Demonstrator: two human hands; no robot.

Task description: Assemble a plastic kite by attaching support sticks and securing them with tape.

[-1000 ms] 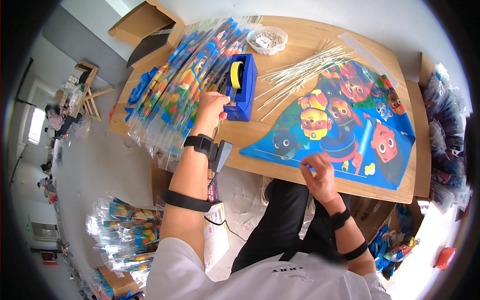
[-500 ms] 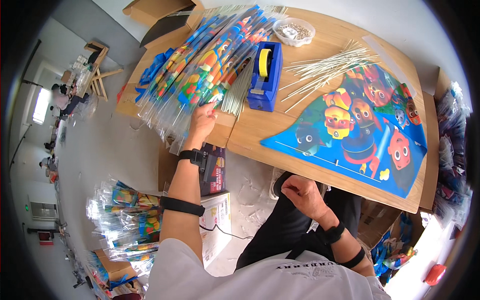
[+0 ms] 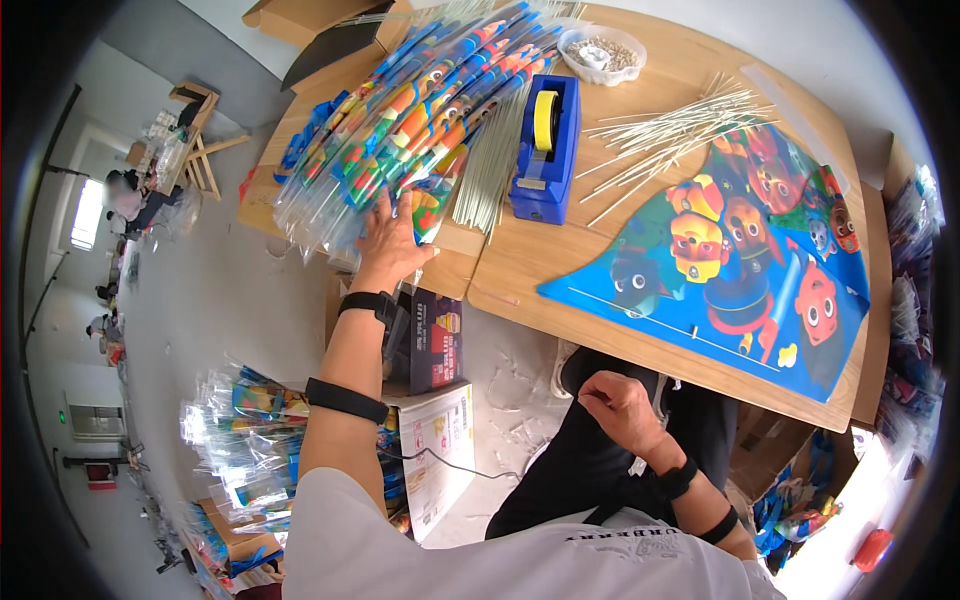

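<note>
My left hand (image 3: pixel 392 245) rests with spread fingers on the near end of a pile of rolled, cartoon-printed sheets in clear plastic sleeves (image 3: pixel 410 130). It grips none of them. Over my lap, off the table's front edge, my right hand (image 3: pixel 622 410) is closed with curled fingers; whatever it may hold is hidden. A blue and green printed kite sheet (image 3: pixel 660 275) lies spread on the table's right part, a thin white rod along its lower edge. Between pile and sheet stands a blue tape dispenser (image 3: pixel 545 150) with a yellow-cored roll. Thin pale rods (image 3: pixel 490 170) lie beside the pile.
More loose rods (image 3: pixel 690 125) lie behind the sheet, near a clear bowl of small pieces (image 3: pixel 602 55). An open cardboard box (image 3: pixel 340 55) stands at the back left. On the floor are more sleeved rolls (image 3: pixel 250 440) and a dark printed box (image 3: pixel 437 340). A cable (image 3: pixel 450 458) crosses below.
My left hand has gone from curled fingers at the pile's near end to spread fingers on top of it. My right hand stays closed over my lap. The view has shifted slightly.
</note>
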